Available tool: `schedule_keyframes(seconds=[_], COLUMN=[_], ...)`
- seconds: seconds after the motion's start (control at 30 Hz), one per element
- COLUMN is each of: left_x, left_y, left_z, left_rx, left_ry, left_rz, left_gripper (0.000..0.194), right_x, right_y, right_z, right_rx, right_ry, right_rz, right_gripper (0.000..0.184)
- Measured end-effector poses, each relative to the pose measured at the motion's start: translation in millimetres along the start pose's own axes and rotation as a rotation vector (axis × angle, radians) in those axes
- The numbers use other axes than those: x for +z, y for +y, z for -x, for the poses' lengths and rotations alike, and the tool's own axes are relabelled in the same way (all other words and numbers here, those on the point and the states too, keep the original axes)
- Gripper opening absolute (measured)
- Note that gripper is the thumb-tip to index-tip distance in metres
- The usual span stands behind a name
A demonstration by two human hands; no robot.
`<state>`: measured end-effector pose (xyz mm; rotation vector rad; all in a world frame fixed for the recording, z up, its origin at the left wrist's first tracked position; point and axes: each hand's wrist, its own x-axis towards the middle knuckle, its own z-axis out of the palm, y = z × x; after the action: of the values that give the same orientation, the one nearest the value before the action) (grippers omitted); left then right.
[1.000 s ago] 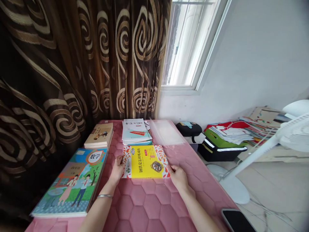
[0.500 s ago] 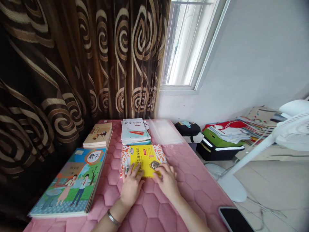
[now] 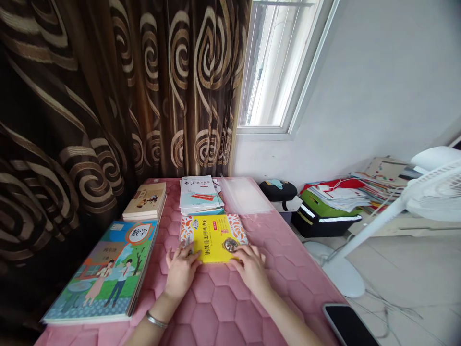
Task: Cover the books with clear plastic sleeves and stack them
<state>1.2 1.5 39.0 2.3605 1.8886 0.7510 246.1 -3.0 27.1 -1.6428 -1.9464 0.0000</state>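
A yellow book (image 3: 216, 238) with orange-and-white patterned sides lies flat on the pink quilted surface, its cover turned sideways to me. My left hand (image 3: 183, 269) is closed around its near left corner, fingers curled along that side. At the near right corner my right hand (image 3: 250, 266) grips the book, thumb at the front edge and fingers over the right side. Just behind it sits a stack of books with a white-and-blue cover (image 3: 198, 190). Clear plastic book covers (image 3: 247, 196) lie to the right of that stack.
At left stand a pile topped by a maths textbook (image 3: 108, 269) and a smaller pile of tan books (image 3: 146, 199). A phone (image 3: 347, 324) lies at the right edge. Beyond it are a white fan (image 3: 382, 218), a dark-and-green box (image 3: 320, 216) and a black case (image 3: 278, 191).
My left hand has slid left, off the book's cover to its left corner, uncovering more of the title. The right hand stays at the right corner, and the book lies almost where it was.
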Motion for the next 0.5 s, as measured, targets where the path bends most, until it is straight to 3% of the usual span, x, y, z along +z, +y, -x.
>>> schedule_keyframes(seconds=[0.2, 0.33, 0.5], left_x=[-17.2, -19.0, -18.8], left_y=[-29, -25, -18], left_z=[14, 14, 13], left_rx=[-0.249, -0.275, -0.316], left_ry=[-0.043, -0.092, -0.048], left_rz=[-0.038, 0.023, 0.026], left_gripper=[0.033, 0.034, 0.03], right_x=[-10, -6, -5], right_y=[51, 50, 45], right_z=[13, 15, 15], right_rx=[0.18, 0.144, 0.087], right_ry=[0.05, 0.053, 0.078], right_rz=[-0.009, -0.086, -0.03], right_gripper=[0.017, 0.022, 0.021])
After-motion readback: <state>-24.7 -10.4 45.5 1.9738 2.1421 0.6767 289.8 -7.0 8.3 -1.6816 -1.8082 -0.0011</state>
